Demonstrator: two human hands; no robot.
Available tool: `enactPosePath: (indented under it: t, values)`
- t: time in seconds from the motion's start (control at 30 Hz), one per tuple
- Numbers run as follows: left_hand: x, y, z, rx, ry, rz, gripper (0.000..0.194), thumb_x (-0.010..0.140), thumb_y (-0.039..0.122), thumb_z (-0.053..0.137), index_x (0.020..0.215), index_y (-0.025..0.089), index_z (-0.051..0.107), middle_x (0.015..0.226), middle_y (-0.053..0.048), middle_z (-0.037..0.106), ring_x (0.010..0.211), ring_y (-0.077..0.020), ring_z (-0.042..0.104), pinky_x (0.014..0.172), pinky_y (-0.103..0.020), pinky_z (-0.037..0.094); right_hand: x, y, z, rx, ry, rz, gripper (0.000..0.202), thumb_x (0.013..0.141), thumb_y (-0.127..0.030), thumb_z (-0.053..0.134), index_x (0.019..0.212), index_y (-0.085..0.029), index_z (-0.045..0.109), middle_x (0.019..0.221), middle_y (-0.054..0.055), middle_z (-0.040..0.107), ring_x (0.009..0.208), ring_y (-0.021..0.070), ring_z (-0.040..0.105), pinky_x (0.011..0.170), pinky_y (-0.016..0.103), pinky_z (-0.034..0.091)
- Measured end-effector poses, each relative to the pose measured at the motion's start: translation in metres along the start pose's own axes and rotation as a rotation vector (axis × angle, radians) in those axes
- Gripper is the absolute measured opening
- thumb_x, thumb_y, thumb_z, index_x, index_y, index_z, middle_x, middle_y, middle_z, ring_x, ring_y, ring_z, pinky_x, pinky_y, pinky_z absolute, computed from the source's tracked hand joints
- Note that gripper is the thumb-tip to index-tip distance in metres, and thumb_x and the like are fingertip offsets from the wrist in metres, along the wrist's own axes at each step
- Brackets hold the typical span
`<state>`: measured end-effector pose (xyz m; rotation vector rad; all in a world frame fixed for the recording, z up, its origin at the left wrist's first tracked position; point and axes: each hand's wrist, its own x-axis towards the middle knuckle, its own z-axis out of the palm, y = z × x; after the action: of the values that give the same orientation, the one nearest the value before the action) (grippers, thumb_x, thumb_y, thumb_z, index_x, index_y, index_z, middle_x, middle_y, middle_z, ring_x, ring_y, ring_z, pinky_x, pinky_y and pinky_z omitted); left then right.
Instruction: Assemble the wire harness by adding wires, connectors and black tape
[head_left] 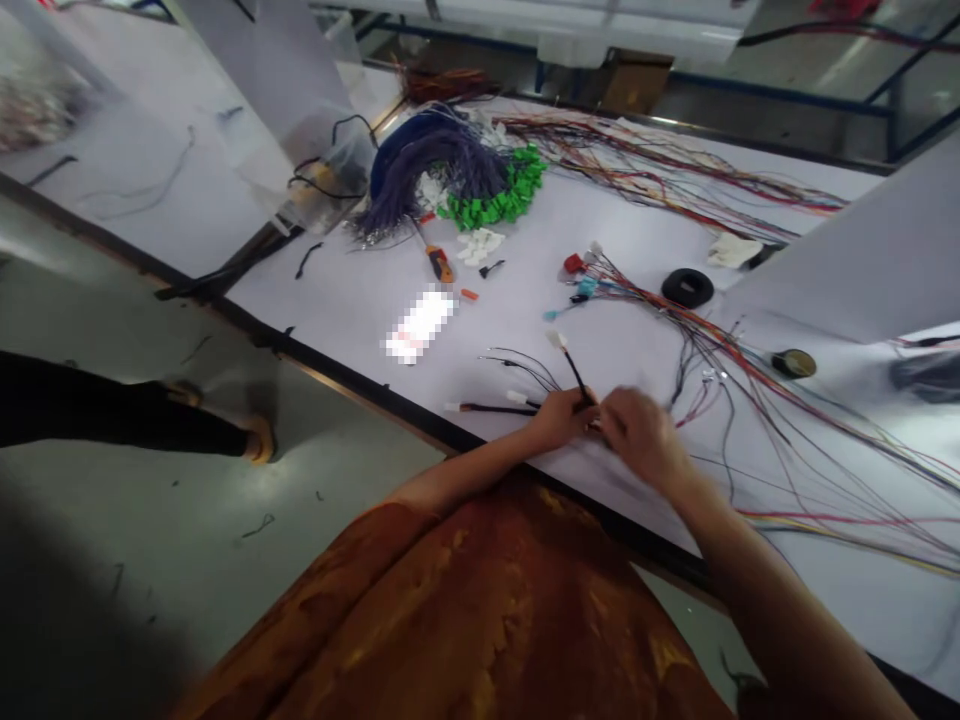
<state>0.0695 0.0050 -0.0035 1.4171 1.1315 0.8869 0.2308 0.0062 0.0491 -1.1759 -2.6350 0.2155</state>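
Close to the table's front edge, my left hand [559, 418] is closed around a wire harness [576, 372]. Its black-sleeved branches, tipped with white connectors [556, 340], stick out past my fingers, and several thin loose wires [517, 360] fan out to the left. My right hand [637, 430] meets the left at the same spot, fingers bent together and slightly blurred; what they pinch is hidden. Right of my hands lies a long bundle of coloured wires [705, 335] ending in red, white and blue connectors [587, 287].
Further back lie purple wires [450, 150] with green connectors [502, 195], an orange-handled tool [439, 264] and a blurred-out bright rectangle [420, 325]. A roll of black tape [688, 288] sits to the right, near an upright white panel [855, 240]. A person's leg [112, 405] shows at left.
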Motion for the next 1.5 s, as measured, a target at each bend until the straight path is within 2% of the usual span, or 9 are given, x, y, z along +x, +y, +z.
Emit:
enactPosePath:
  t: [0.13,0.27,0.5,0.7,0.87,1.0,1.13,1.3,1.5]
  values:
    - [-0.004,-0.002,-0.012,-0.152,-0.064,-0.016,0.02,0.084,0.03,0.061,0.095,0.014,0.066,0.066,0.002,0.059,0.059,-0.0105,0.053,0.06,-0.024,0.042,0.026,0.065,0.005,0.021,0.115,0.511,0.03,0.085,-0.044,0.064,0.091,-0.015,0.067,0.091,0.015,0.065,0.09,0.0293,0.058,0.081,0.042,0.046]
    - [-0.004,-0.001,-0.02,-0.317,-0.061,-0.027,0.026,0.084,0.037,0.064,0.096,0.015,0.064,0.061,0.004,0.054,0.055,-0.0087,0.049,0.057,-0.023,0.039,0.017,0.068,0.009,0.225,0.293,0.419,0.029,0.092,-0.039,0.056,0.098,-0.017,0.073,0.105,0.013,0.069,0.103,0.0272,0.061,0.092,0.043,0.046]
    - [-0.006,0.005,-0.021,-0.371,-0.081,-0.025,0.027,0.082,0.04,0.071,0.091,0.016,0.065,0.063,0.002,0.06,0.057,-0.0093,0.055,0.056,-0.023,0.045,-0.014,0.022,0.025,0.799,0.06,0.298,0.033,0.096,-0.041,0.054,0.085,-0.018,0.075,0.073,0.001,0.067,0.069,0.0129,0.06,0.065,0.025,0.043]
    - [-0.008,0.015,-0.027,-0.331,0.038,-0.143,0.038,0.08,0.051,0.071,0.086,0.016,0.061,0.068,-0.002,0.068,0.054,-0.0115,0.061,0.048,-0.022,0.047,-0.02,0.01,0.028,0.401,0.069,0.2,0.03,0.099,-0.038,0.053,0.087,-0.018,0.072,0.079,0.005,0.066,0.077,0.0165,0.057,0.074,0.03,0.041]
    - [-0.036,0.037,-0.077,0.162,-0.061,-0.31,0.046,0.091,0.058,0.055,0.072,0.016,0.064,0.059,-0.004,0.067,0.048,-0.0137,0.06,0.047,-0.025,0.047,-0.019,-0.007,0.042,-0.011,-0.079,0.164,0.031,0.103,-0.026,0.043,0.092,-0.018,0.071,0.089,0.009,0.067,0.085,0.0205,0.054,0.076,0.034,0.037]
    - [-0.064,0.039,-0.096,0.716,0.071,-0.025,0.038,0.09,0.054,0.059,0.09,0.017,0.069,0.088,-0.009,0.075,0.082,-0.0236,0.07,0.08,-0.038,0.055,-0.024,-0.009,0.043,0.014,-0.116,0.146,0.025,0.101,-0.029,0.049,0.107,-0.02,0.072,0.099,0.01,0.066,0.093,0.0235,0.053,0.08,0.036,0.041]
    - [-0.07,0.012,-0.082,0.93,-0.009,0.289,0.041,0.096,0.039,0.054,0.128,0.016,0.061,0.135,-0.016,0.062,0.131,-0.0335,0.052,0.117,-0.056,0.03,-0.043,-0.003,0.032,0.161,-0.071,0.166,0.034,0.096,-0.033,0.059,0.125,-0.017,0.064,0.115,0.012,0.063,0.103,0.0261,0.053,0.091,0.039,0.044]
    - [-0.057,-0.018,-0.085,0.999,-0.184,0.31,0.035,0.098,0.029,0.045,0.123,0.016,0.067,0.112,-0.016,0.068,0.106,-0.031,0.06,0.098,-0.048,0.047,-0.068,-0.001,0.028,0.207,-0.032,0.317,0.023,0.097,-0.026,0.053,0.113,-0.017,0.068,0.106,0.011,0.065,0.099,0.0258,0.055,0.093,0.041,0.045]
    - [-0.035,-0.013,-0.104,1.109,-0.301,0.447,0.031,0.095,0.017,0.043,0.11,0.022,0.071,0.105,-0.013,0.069,0.098,-0.0302,0.061,0.086,-0.047,0.047,-0.067,-0.01,0.03,0.163,-0.074,0.369,0.023,0.098,-0.024,0.051,0.109,-0.017,0.07,0.103,0.011,0.066,0.097,0.0259,0.055,0.09,0.04,0.045]
